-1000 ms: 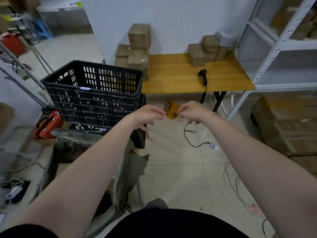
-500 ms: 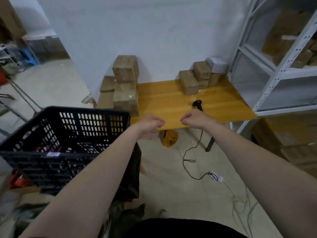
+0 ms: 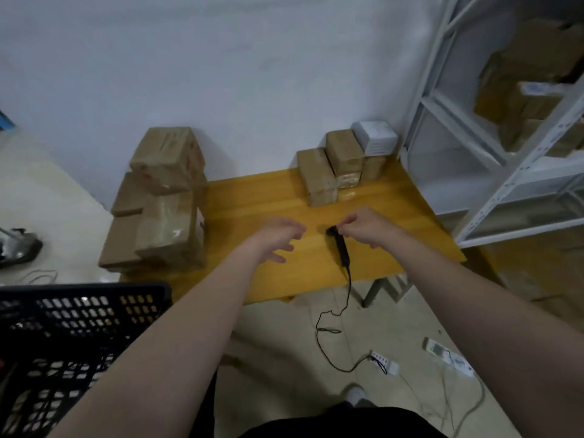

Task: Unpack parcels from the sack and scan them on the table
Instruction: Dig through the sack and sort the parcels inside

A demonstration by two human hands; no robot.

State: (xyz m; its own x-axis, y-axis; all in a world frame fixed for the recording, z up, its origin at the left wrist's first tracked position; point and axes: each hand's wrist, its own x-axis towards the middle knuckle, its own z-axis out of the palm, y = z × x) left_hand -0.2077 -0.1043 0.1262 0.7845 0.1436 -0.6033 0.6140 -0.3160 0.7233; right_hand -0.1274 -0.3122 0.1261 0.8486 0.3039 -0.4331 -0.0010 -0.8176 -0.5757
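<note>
The left grip hangs slack-fingered and empty over the tabletop. Beside it, the right grip curls at the scanner; whether it holds it, I cannot tell.

Nothing here is legible. The tape-wrapped brown cardboard parcels stacked at the left end of the yellow wooden counter bear faint red marks, and a white label sits on a box in the white metal shelf rack. All are too blurred to read.
</note>
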